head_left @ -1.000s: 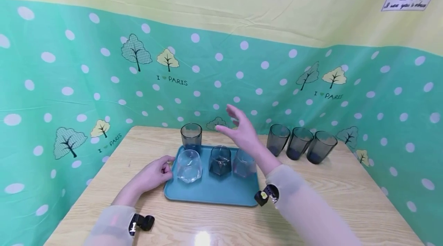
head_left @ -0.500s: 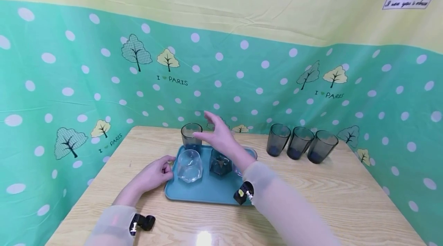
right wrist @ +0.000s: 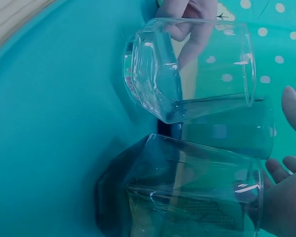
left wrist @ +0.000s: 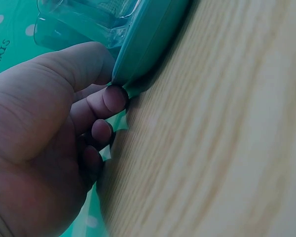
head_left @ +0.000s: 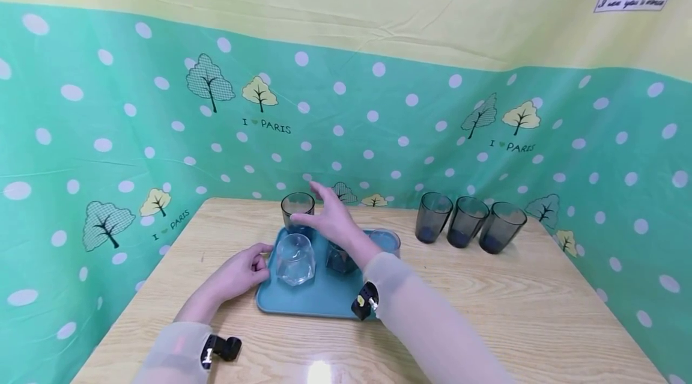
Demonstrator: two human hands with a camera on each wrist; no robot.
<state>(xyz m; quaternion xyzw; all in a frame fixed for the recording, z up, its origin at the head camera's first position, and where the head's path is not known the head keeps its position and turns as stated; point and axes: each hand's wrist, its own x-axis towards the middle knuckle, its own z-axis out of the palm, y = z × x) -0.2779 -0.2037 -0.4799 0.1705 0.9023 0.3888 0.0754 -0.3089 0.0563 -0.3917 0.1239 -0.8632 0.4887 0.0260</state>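
Seen from the head camera: right hand (head_left: 327,219) stretched forward over the flat teal plastic tray (head_left: 319,300), fingers straight and spread, holding nothing, thumb tip level with the rim of the tall smoky-grey tumbler (head_left: 298,214) standing upright at the tray's far left corner. Probably just short of contact, though hard to judge with the palm covering the gap. Tumbler's long axis vertical, mouth up, lying ahead and slightly left of the right hand, which was much the nearer of the two.

Left hand (head_left: 240,270) rested on the wooden desk (head_left: 540,306) at the tray's left edge, fingers (left wrist: 106,101) curled against the tray rim and apparently gripping it, as shown in the left wrist view.

On the tray, nearer the front: clear faceted glass (head_left: 295,259) at left, dark faceted glass (head_left: 339,258) in the middle under the right forearm, pale faceted glass (head_left: 385,241) at right.

Well apart, near the desk's far right corner: row of three more smoky-grey tumblers (head_left: 467,223), upright and close together.
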